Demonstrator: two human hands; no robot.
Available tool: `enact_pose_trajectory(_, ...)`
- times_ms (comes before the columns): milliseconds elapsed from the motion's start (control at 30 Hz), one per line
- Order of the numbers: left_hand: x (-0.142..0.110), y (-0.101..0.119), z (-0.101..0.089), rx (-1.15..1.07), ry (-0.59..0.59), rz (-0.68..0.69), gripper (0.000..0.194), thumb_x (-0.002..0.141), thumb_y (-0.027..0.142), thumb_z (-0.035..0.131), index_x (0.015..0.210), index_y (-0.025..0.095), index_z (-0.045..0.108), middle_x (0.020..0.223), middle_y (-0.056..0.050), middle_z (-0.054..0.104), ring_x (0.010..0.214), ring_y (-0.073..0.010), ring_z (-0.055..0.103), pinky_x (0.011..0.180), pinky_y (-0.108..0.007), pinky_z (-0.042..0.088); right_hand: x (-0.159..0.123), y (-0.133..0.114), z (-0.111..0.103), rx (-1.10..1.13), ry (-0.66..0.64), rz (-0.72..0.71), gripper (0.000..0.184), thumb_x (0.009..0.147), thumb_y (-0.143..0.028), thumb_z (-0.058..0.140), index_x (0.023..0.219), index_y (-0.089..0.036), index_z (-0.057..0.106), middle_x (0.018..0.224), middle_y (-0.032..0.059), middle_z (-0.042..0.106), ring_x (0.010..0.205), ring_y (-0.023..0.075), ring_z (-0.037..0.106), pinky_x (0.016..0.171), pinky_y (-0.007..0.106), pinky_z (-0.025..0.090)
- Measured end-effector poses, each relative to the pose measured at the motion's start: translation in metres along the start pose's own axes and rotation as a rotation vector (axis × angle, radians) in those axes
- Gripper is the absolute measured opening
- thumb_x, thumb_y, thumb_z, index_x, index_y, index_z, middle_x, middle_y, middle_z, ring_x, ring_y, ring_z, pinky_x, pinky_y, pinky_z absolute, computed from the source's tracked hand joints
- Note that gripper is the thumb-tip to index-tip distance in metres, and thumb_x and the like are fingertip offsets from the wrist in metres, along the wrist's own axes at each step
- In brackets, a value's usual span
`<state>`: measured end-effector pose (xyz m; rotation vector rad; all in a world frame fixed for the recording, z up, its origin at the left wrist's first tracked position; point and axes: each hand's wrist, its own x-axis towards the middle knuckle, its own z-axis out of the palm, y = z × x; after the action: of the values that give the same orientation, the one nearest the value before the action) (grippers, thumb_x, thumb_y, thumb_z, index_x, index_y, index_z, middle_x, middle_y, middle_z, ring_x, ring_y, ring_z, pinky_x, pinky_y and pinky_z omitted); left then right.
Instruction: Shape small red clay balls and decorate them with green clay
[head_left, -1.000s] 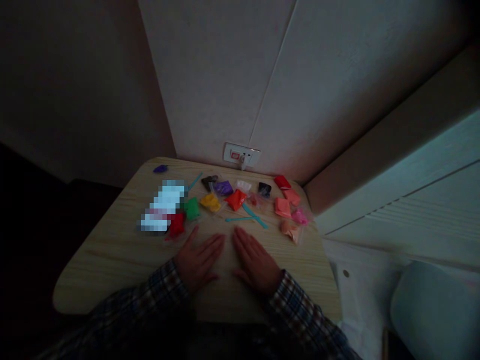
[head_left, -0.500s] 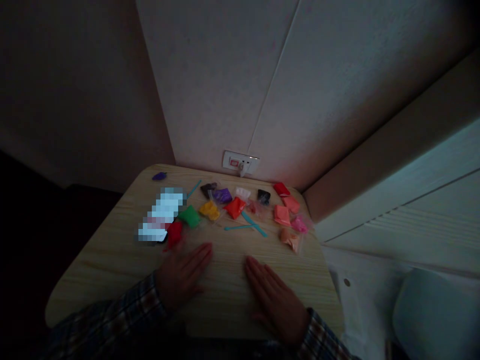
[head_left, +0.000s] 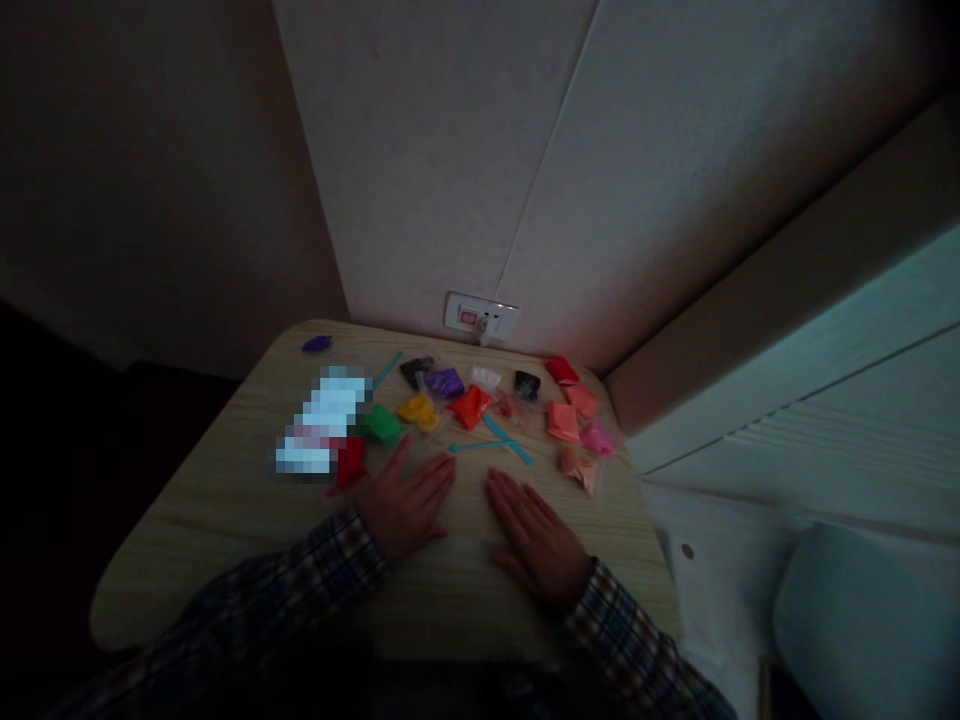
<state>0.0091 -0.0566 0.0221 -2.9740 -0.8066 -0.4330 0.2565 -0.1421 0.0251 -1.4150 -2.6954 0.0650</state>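
Note:
My left hand (head_left: 406, 503) lies open, palm down, on the wooden table (head_left: 247, 530), fingers extended. Just beyond it are a red packet (head_left: 350, 463) and a green packet (head_left: 385, 425). My right hand (head_left: 538, 535) also rests flat and open, holding nothing, with its fingertips pointing toward two crossed blue plastic sticks (head_left: 512, 446). Farther back sit a yellow packet (head_left: 418, 411), an orange-red packet (head_left: 470, 407) and a purple packet (head_left: 445, 382), soft lumps in clear bags. To the right lie a coral packet (head_left: 563, 421), a pink packet (head_left: 598, 438) and a peach packet (head_left: 577, 467).
A pixelated bright phone-like slab (head_left: 322, 425) lies on the left, with another blue stick (head_left: 388, 369) beside it. A small dark purple piece (head_left: 316, 344) is near the back left corner. Behind the table is a wall socket (head_left: 481, 317) with a plug. A pale rounded seat-like object (head_left: 862, 610) stands at right.
Both hands have slid forward over the table toward the packets. My left hand has also moved right, and its fingers are spread wider. The packets stay in place.

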Motion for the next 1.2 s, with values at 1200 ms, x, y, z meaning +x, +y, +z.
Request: enact_pose_trajectory(1200, -0.013, 0.022, 0.008, 0.029, 0.218, -0.089, 0.046, 0.094, 0.042, 0.034, 0.112, 0.012, 0.063, 0.119, -0.013, 0.066, 0.112, -0.0259, 0.058, 0.114, -0.055, 0.010, 0.015, -0.008, -0.003, -0.025, -0.044, -0.075, 0.074, 0.090, -0.050, 0.038, 0.143, -0.003, 0.021, 0.149, 0.0159, 0.028, 0.138, 0.0253, 0.029, 0.106, 0.044, 0.039)
